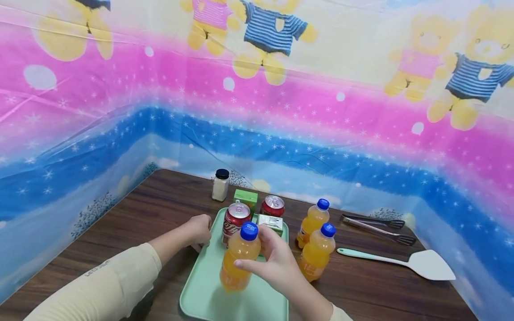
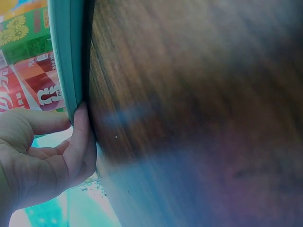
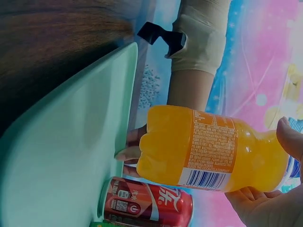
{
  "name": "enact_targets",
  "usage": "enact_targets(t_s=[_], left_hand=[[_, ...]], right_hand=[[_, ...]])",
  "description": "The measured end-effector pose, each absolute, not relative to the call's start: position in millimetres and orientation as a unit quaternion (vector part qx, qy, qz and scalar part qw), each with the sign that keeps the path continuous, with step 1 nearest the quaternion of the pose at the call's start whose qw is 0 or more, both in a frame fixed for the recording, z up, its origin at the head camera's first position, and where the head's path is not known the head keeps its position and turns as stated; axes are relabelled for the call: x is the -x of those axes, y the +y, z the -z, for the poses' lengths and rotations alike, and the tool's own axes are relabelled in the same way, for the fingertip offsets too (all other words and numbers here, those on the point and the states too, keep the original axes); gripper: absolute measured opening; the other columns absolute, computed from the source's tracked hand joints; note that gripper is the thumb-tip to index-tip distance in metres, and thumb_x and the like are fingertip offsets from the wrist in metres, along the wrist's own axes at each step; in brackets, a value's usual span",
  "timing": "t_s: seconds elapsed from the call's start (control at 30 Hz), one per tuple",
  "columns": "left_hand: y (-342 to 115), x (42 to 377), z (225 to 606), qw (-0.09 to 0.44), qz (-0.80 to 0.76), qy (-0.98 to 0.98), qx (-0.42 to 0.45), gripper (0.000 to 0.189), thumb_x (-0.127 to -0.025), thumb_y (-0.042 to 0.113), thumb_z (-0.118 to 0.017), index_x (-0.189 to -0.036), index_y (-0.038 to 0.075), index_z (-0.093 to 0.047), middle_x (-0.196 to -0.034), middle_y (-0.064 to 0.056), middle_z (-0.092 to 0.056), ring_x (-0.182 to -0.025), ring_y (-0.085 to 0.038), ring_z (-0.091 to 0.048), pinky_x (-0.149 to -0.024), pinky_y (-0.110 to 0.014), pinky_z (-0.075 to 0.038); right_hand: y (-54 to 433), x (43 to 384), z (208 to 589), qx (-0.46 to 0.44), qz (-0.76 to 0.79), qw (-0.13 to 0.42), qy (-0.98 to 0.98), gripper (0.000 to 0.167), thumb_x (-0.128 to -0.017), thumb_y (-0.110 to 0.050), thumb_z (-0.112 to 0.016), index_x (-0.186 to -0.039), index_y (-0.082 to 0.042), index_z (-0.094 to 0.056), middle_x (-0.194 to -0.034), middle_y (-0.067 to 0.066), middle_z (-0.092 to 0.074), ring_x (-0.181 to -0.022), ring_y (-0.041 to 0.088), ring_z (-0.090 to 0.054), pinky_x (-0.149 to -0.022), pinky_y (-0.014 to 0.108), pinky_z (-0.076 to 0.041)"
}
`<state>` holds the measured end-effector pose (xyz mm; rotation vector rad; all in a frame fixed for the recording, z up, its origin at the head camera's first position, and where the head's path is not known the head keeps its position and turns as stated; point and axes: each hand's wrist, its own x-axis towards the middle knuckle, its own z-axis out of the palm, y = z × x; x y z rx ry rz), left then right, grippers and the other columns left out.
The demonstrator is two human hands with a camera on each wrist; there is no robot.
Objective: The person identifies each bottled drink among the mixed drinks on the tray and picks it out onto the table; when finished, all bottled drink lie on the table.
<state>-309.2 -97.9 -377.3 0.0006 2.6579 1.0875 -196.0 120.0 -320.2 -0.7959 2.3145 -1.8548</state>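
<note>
My right hand [image 1: 277, 263] grips an orange soda bottle [image 1: 238, 263] with a blue cap near its neck, above the light green tray [image 1: 209, 285]. In the right wrist view the bottle's [image 3: 189, 146] base hangs off the tray surface, close to a red soda can [image 3: 147, 201]. The left hand [image 1: 199, 231] pinches the tray's left rim; its thumb and fingers [image 2: 81, 127] show on either side of that rim in the left wrist view. On the tray stand the red can [image 1: 237, 218], another red can [image 1: 273, 206], a green carton [image 1: 246, 198] and a white-topped carton [image 1: 270, 223].
Two more orange soda bottles [image 1: 315, 252] stand right of the tray. Farther right lie black-tipped tongs [image 1: 377, 225] and a white spatula [image 1: 429, 265] with a mint handle. A black-lidded jar [image 1: 221, 185] stands behind the tray. A printed curtain [image 1: 281, 147] borders the wooden table [image 1: 168, 196].
</note>
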Motion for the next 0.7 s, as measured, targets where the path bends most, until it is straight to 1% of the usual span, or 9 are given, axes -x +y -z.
enact_targets(t_s=[0.3,0.5,0.7], left_hand=[[-98,308,377,0.128,-0.383,0.915,-0.004,0.022,-0.074,-0.015,-0.063,-0.082,-0.002,-0.047,-0.079,-0.016,-0.05,-0.064,-0.024,-0.057,-0.049,-0.032,-0.057],[-97,308,377,0.127,-0.383,0.915,-0.002,0.022,-0.074,-0.015,-0.063,-0.081,-0.002,-0.047,-0.078,-0.016,-0.049,-0.065,-0.024,-0.057,-0.05,-0.032,-0.057],[-97,308,378,0.126,-0.383,0.915,0.0,0.022,-0.075,-0.015,-0.063,-0.08,-0.002,-0.046,-0.078,-0.016,-0.05,-0.065,-0.024,-0.057,-0.049,-0.032,-0.057]], right_hand=[[136,185,322,0.257,0.602,0.037,0.755,0.057,-0.078,-0.013,-0.077,-0.127,-0.005,-0.049,-0.122,0.008,-0.058,-0.113,0.021,-0.055,-0.098,0.034,-0.044],[147,178,325,0.261,0.615,0.055,0.742,0.058,-0.079,-0.012,-0.075,-0.129,-0.002,-0.047,-0.124,0.011,-0.056,-0.114,0.023,-0.054,-0.097,0.03,-0.044],[158,174,328,0.258,0.617,0.048,0.742,0.057,-0.079,-0.011,-0.075,-0.128,-0.002,-0.047,-0.123,0.013,-0.056,-0.112,0.023,-0.055,-0.095,0.03,-0.046]])
